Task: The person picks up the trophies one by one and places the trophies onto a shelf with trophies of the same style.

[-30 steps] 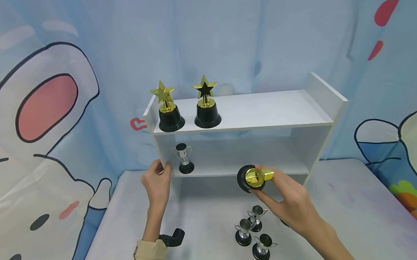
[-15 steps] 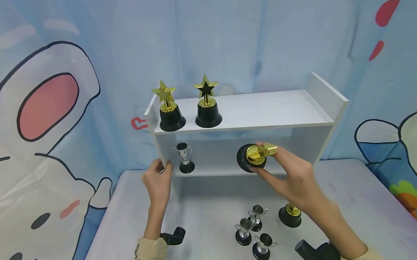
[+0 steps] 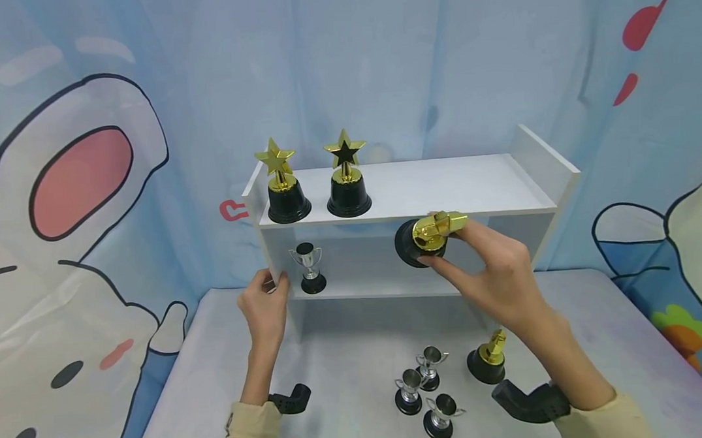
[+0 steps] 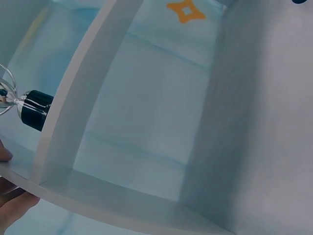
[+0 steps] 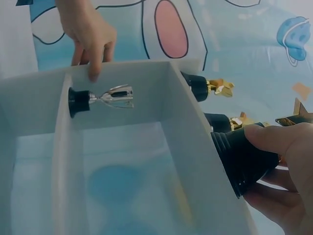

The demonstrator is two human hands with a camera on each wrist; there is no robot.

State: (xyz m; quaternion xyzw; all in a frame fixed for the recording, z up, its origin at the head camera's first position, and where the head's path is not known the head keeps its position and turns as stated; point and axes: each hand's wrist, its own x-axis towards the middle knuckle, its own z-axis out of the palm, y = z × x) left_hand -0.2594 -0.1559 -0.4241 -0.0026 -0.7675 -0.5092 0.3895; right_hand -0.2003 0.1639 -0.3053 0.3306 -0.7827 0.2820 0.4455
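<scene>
My right hand [image 3: 500, 271] grips a gold star trophy [image 3: 431, 235] by its black base, in front of the upper shelf's front edge. In the right wrist view thumb and fingers wrap the trophy's black base [image 5: 244, 156]. My left hand [image 3: 267, 311] pinches the left side panel of the white shelf unit [image 3: 389, 289] at middle-shelf height. Beside it a silver cup trophy [image 3: 308, 266] stands upright on the middle shelf. Two gold star trophies stand on the top shelf, one at the left end [image 3: 287, 195] and another star trophy [image 3: 348, 190] to its right.
Three silver cup trophies stand on the white table, a rear cup [image 3: 430, 369], a left cup [image 3: 408, 393] and a front cup [image 3: 440, 417]. Another gold trophy [image 3: 488, 360] stands right of them, below my right forearm. A printed blue curtain [image 3: 467, 57] hangs behind the shelf.
My right hand has raised the gold star trophy from below the middle shelf's edge to near the top shelf's edge. The left hand keeps its place on the side panel.
</scene>
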